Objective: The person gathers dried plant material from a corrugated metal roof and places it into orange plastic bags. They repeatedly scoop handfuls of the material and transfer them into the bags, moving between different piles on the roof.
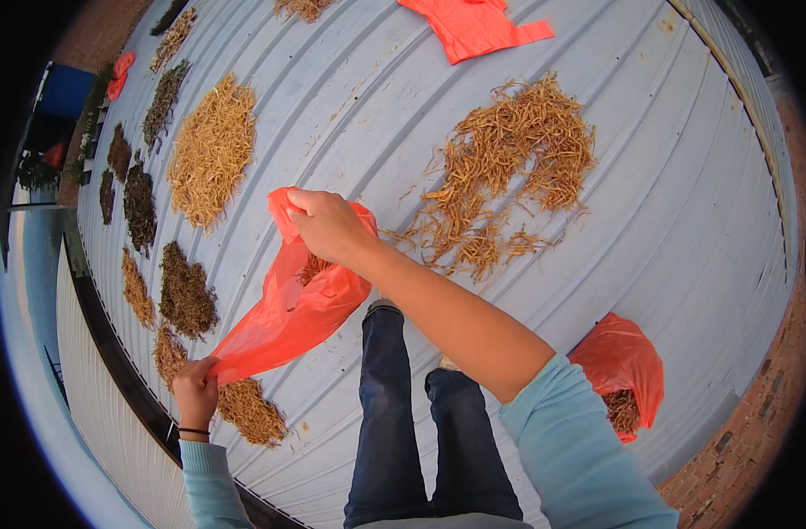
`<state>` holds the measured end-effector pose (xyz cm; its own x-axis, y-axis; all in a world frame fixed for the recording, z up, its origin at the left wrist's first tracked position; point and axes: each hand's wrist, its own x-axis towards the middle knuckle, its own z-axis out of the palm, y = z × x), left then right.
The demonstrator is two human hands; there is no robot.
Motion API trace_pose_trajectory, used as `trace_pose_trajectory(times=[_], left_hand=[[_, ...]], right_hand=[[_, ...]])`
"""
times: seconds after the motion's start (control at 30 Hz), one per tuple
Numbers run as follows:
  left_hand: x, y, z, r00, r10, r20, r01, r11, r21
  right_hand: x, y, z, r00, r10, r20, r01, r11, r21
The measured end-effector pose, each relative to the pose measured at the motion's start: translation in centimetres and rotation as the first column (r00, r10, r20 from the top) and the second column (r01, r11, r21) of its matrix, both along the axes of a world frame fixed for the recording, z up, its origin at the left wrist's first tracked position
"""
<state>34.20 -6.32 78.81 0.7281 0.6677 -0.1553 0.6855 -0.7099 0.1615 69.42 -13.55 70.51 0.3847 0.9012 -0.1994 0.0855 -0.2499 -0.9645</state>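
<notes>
A red plastic bag (297, 311) is stretched between my two hands, with some brownish dried strips (312, 268) visible inside its mouth. My left hand (196, 387) grips its lower left end. At the upper rim my right hand (327, 225) is closed on the plastic by the opening. Right of the bag lies a loose, uneven pile of golden-brown dried strips (528, 142), with scattered pieces at its near edge. A paler pile (214, 152) of similar strips lies to the upper left.
I stand on a ribbed metal roof (667, 225). A second red bag (621, 370) with dried contents sits at right, and a flat red bag (475, 26) lies at the top. Several darker dried piles (186, 291) line the left side, near the roof's edge. Brick paving (740, 430) shows at lower right.
</notes>
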Motion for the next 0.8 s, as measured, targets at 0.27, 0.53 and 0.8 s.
trace_pose_trajectory(times=[0.27,0.53,0.8], left_hand=[[12.6,3.4,-7.3,0.813,-0.576,-0.086,0.517,0.782,-0.348],[23.5,3.5,-18.4,0.6,-0.799,0.048,0.616,0.423,-0.664],[35.4,9.7,-27.7,0.52,-0.854,0.031,0.83,0.497,-0.253]], right_hand=[[13.3,9.1,-4.7,0.987,-0.074,0.14,0.075,0.997,-0.003],[19.9,13.5,-11.5,0.886,-0.229,0.402,0.245,0.969,0.011],[20.2,10.0,-14.2,0.928,-0.178,0.327,0.262,0.936,-0.234]])
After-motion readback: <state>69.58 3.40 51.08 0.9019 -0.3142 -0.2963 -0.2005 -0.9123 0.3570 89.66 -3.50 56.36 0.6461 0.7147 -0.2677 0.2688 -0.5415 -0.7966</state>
